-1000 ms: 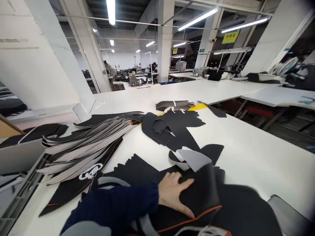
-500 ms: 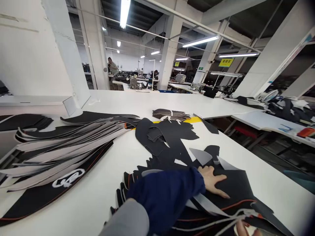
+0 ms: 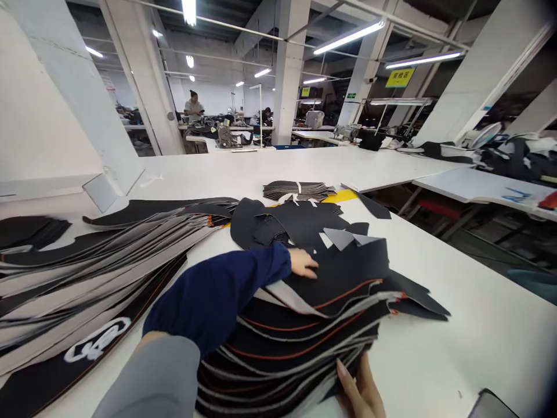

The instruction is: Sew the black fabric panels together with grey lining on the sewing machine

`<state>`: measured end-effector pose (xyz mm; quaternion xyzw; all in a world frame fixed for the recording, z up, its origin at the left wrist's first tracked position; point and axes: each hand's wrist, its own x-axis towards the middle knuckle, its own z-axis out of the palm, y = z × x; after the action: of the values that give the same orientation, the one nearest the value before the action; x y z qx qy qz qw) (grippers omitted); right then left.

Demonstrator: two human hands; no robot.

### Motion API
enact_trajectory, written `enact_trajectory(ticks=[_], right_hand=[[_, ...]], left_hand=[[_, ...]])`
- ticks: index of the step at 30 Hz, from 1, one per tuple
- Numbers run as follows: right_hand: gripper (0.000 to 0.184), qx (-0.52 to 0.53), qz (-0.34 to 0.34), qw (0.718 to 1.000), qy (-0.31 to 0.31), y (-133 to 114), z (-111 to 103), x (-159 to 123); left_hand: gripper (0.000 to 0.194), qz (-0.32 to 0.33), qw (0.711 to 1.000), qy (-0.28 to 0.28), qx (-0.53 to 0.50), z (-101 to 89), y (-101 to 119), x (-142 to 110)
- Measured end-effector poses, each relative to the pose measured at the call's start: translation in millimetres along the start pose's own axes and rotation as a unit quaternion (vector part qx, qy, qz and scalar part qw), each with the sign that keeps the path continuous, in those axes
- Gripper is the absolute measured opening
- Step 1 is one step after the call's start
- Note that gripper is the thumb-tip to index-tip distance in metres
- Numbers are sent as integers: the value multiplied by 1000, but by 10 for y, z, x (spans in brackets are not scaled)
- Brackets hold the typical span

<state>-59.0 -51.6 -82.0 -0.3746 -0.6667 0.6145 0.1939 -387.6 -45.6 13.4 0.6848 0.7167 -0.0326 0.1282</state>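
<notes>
The left grip (image 3: pixel 303 262) lies open, fingers flat on a thick stack of black fabric panels (image 3: pixel 296 325), whose curved, layered edges show grey backing and thin orange piping. The right grip (image 3: pixel 359 388) closes on the stack's near edge. The stack rests on a smooth white counter (image 3: pixel 456 325), its pointed corner reaching right. Just beyond it sits a heap of cut black pieces (image 3: pixel 282 223), then a small tied bundle (image 3: pixel 298 190). Long grey-backed strips (image 3: pixel 100 255) fan out to the left.
</notes>
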Motion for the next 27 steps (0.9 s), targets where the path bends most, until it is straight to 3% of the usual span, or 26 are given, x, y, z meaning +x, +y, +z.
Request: enact_trajectory(ticks=[2,3,4,6,8,9,12,16,19,21,22,24,26,27], right_hand=[[72,-141,-3,990,20,-91,-253,131],[66,-241,-34,970,24,-179,-391,176],[57,-334,-93,937,43,-298,-510,211],[47,-434,-289,848,97,-614,-638,276],[37,-490,-423,760,55,-982,-587,369],[35,-514,-459,724,25,-1159,-507,428],[34,-576,-475,658,-96,-1556,-164,588],[31,-608,-419,634,-231,-1692,317,670],[32,-630,-379,633,-244,-1647,621,711],[17,-640,-380,625,-238,-1669,731,739],[11,-644,-397,610,-233,-1709,733,742],[18,-650,-451,572,-215,-1819,594,702],[25,-651,-499,542,-181,-1869,252,579],[28,-652,-504,543,-158,-1831,19,484]], left_hand=[[38,-38,998,37,24,-156,-366,145],[40,-56,996,59,35,-192,-541,212],[46,-67,993,78,50,-198,-700,282],[65,-73,987,100,105,-131,-941,436],[69,-61,980,103,156,0,-1054,601],[65,-55,978,102,171,69,-1067,679],[58,-51,979,101,170,215,-1017,842],[81,-57,985,29,161,210,-1004,868],[86,-58,985,-5,160,148,-1024,807],[77,-61,985,10,159,113,-987,763],[69,-65,985,24,158,94,-950,744],[47,-80,983,56,158,38,-860,705],[35,-102,977,89,167,-74,-777,654],[35,-110,973,105,175,-160,-746,618]])
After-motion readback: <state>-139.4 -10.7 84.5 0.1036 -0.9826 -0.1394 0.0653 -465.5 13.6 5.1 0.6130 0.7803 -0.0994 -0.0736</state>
